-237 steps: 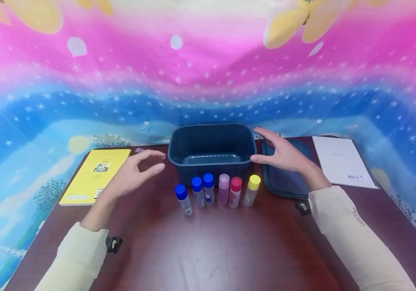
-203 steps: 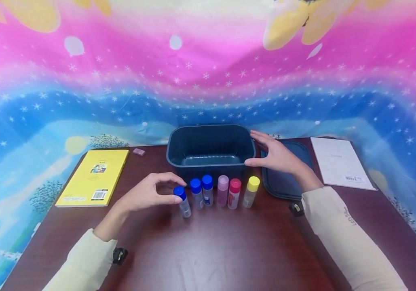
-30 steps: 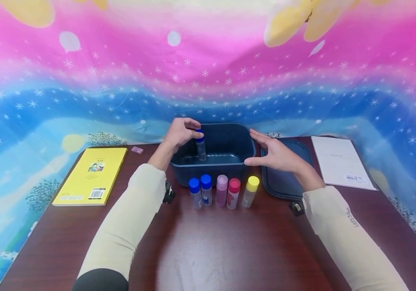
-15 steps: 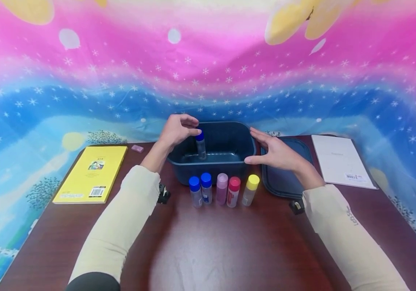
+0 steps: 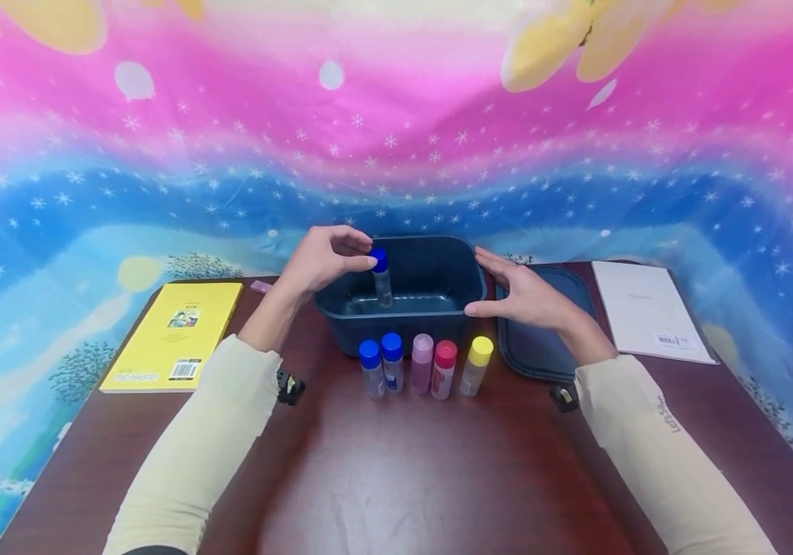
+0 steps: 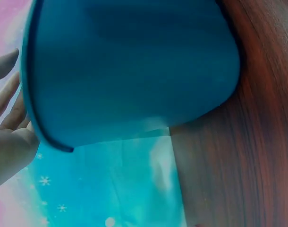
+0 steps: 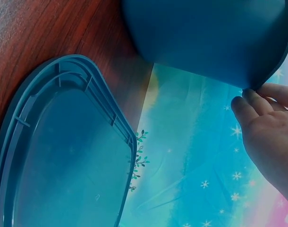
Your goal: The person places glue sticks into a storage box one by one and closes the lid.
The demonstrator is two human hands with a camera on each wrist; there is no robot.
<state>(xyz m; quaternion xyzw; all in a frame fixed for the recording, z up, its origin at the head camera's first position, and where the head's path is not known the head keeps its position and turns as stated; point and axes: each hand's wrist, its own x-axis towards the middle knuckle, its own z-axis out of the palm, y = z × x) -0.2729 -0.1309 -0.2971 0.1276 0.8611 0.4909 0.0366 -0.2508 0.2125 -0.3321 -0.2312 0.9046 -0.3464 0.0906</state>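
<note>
A clear blue-capped bottle stands inside the dark plastic storage bin, near its left end. My left hand is over the bin's left rim, thumb tip overlapping the edge of the bottle's cap and fingers spread apart from it. In the left wrist view the fingers of my left hand show past the bin's rim. My right hand rests its thumb and fingertips along the bin's right rim; the right wrist view has the fingers of that hand touching a rim corner from outside.
Several capped bottles stand in a row before the bin: blue-capped, pink, red-capped and yellow-capped. The bin's lid lies at right, beyond it a white book. At left lie a yellow book and a pink eraser.
A blue-capped bottle from the row's left end has come into the bin, carried by my left hand. That hand has since drawn back leftward from the cap. My right hand came onto the rim and stays there.
</note>
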